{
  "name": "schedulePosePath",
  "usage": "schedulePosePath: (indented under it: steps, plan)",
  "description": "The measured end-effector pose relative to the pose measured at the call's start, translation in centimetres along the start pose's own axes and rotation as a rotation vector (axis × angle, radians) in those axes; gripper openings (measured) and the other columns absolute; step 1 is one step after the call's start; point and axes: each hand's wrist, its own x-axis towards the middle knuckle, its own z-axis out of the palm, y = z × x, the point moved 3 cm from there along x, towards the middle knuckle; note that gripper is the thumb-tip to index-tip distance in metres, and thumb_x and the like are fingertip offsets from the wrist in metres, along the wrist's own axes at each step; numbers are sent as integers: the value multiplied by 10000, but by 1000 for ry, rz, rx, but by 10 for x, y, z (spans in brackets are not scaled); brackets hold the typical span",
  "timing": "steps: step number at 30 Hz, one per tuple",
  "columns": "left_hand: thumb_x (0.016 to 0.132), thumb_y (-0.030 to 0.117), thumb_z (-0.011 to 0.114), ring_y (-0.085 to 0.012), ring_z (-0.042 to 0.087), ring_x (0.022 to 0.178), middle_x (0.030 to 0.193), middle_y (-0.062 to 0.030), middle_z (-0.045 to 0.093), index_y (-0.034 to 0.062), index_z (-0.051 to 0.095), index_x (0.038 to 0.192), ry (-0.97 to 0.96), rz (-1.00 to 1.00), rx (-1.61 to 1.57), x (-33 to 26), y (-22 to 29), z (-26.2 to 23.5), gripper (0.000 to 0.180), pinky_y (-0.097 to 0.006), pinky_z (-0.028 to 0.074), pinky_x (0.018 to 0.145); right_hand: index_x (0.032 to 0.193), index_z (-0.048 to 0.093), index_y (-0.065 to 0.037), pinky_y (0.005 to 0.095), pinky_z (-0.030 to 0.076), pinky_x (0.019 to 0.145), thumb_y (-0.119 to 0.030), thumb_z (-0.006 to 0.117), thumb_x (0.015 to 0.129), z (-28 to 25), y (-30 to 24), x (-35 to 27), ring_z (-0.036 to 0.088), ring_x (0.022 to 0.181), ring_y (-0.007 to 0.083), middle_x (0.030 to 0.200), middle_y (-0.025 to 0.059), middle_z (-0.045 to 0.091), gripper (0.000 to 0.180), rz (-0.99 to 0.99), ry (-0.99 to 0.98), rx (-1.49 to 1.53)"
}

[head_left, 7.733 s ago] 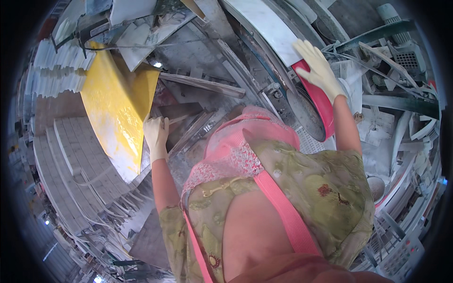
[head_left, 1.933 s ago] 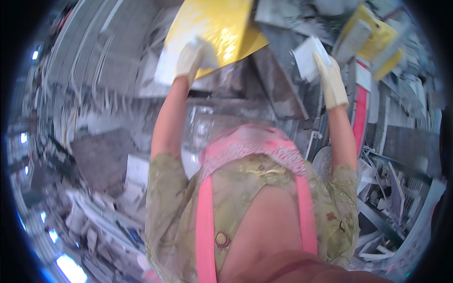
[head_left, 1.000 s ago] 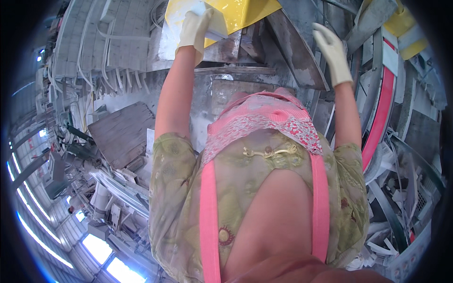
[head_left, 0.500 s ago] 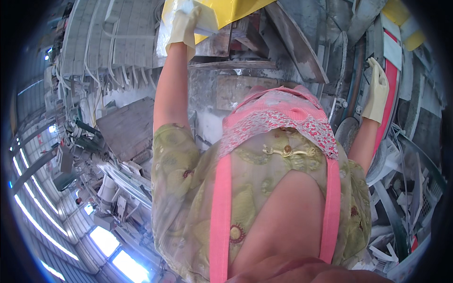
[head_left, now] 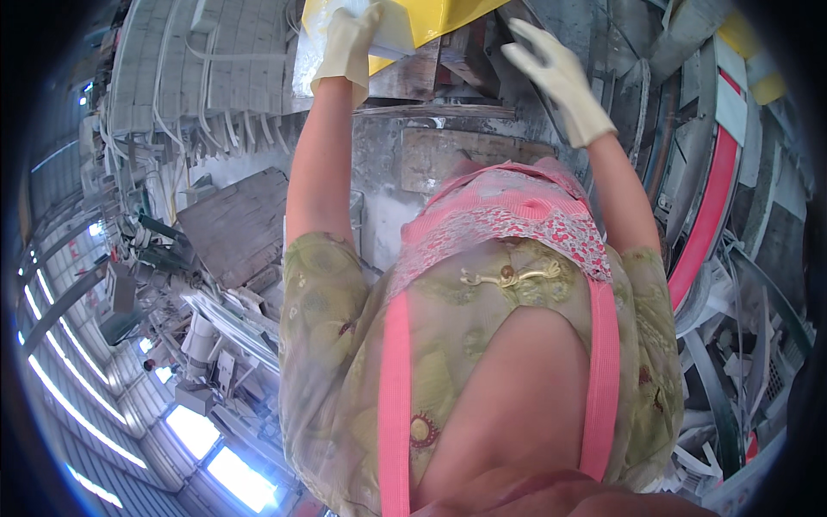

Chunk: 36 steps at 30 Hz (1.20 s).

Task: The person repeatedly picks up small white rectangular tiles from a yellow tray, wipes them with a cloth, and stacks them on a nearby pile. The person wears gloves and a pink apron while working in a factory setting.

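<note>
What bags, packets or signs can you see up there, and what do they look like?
Yellow package: top middle, flat and glossy, partly cut off by the picture's edge.
Clear plastic bag: pale and crinkly, against the yellow package, in the left hand grip.
No readable signs or screens show.

Yellow sheet (head_left: 431, 15) cut off by top edge; left hand (head_left: 349, 43) fingers hidden.

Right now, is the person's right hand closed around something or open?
Open. The gloved right hand has its fingers spread and holds nothing, while the left hand grips the yellow sheet.
</note>
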Motion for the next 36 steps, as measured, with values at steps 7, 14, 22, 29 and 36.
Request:
schedulePosePath:
  steps: [7,14,22,29,36]
  plan:
    - [844,444,701,-311,670,1044,1119,-236,690,-133,585,1246,70,-53,196,9,4,4,713,-408,504,904,1428,438,81,511,246,1200,-627,799,682,91,-59,81,366,1418,426,1466,289,453,1090,-492,-195,-610]
    - [896,269,718,-209,695,995,1063,-141,731,-26,683,1195,17,113,-108,14,2,9,421,-355,552,836,1370,586,-150,421,413,981,-551,874,523,112,-76,129,559,1172,300,1202,111,627,981,-455,-338,-660]
    - [1005,387,575,-234,602,1128,1269,-176,615,-66,496,1372,-81,-96,3,-22,36,5,588,-345,465,978,1282,572,-28,477,371,1061,-438,918,505,113,-83,124,447,1331,234,1337,73,525,944,-516,-241,-553]
    - [978,420,572,-250,564,1173,1309,-169,572,-58,429,1422,-106,-143,-91,-40,63,7,668,-351,435,1010,1385,517,-49,439,383,1048,-371,910,557,116,-93,129,465,1328,237,1454,73,485,971,-507,-259,-465]
    - [980,429,565,-261,574,1159,1286,-182,585,-75,431,1409,-113,-139,-53,-41,64,7,675,-358,441,1002,1506,409,-72,423,335,1071,-416,892,570,108,-93,124,454,1329,222,1428,56,522,1108,-478,-317,-410]
